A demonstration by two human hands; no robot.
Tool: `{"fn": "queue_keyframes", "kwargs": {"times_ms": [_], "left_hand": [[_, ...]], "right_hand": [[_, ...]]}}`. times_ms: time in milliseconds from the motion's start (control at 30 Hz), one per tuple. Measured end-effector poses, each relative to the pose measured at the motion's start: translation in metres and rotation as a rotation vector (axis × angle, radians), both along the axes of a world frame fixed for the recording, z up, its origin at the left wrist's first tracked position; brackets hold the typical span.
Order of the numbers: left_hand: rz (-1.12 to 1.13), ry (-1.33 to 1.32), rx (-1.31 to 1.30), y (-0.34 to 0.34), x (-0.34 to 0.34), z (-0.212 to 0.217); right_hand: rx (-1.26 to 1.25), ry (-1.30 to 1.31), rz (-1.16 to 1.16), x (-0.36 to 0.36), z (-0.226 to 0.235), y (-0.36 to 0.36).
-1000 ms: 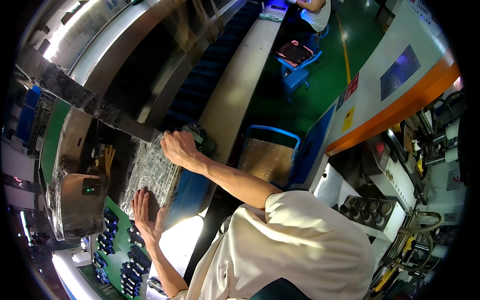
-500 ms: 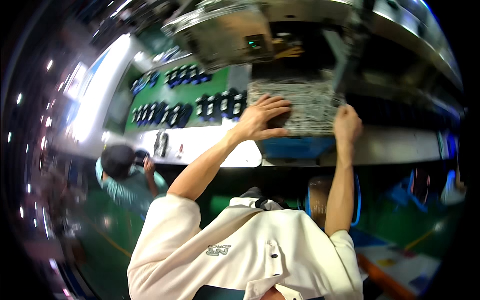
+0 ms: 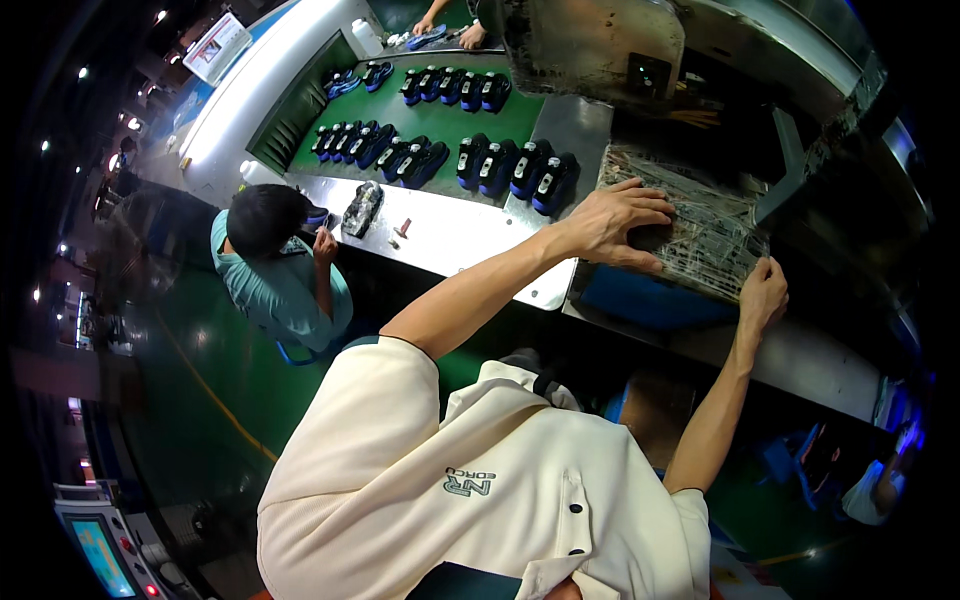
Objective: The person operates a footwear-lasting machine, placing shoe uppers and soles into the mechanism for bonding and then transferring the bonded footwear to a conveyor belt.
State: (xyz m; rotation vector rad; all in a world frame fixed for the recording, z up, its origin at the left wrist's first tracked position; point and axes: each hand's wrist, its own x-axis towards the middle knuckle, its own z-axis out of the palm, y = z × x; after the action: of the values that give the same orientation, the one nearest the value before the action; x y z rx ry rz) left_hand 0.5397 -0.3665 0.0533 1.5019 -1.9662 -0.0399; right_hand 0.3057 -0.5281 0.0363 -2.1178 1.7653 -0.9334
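My left hand (image 3: 622, 225) lies with spread fingers on the left part of a scratched, brownish work surface (image 3: 705, 225) that looks wrapped in worn clear film or tape. At the right front corner of that surface is my right hand (image 3: 763, 292), its fingers curled together. Whatever it grips is hidden; it may be only the surface's edge. A dark patch shows beside my left thumb, too dim to name. Below the front edge is a blue panel (image 3: 655, 297).
Dark shoes with blue soles (image 3: 542, 178) stand in rows on a green belt (image 3: 440, 125) to the left. A person in teal (image 3: 275, 265) sits there beside a white ledge (image 3: 450, 235). A film-covered machine housing (image 3: 590, 50) and a metal post (image 3: 815, 160) rise behind my hands.
The view has swung left, so the belt and the seated person show more fully. Both my hands keep about the same places on the work surface. Another person's hands now appear at the far belt end.
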Motion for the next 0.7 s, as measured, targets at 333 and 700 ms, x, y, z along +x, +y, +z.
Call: {"fn": "queue_keyframes", "kwargs": {"times_ms": [333, 700], "left_hand": [[-0.016, 0.004, -0.046, 0.003, 0.006, -0.005], [-0.014, -0.016, -0.021, 0.001, 0.005, 0.000]], "right_hand": [[-0.026, -0.007, 0.023, -0.002, -0.010, -0.005], [-0.066, -0.089, 0.053, 0.004, 0.006, 0.012]]}}
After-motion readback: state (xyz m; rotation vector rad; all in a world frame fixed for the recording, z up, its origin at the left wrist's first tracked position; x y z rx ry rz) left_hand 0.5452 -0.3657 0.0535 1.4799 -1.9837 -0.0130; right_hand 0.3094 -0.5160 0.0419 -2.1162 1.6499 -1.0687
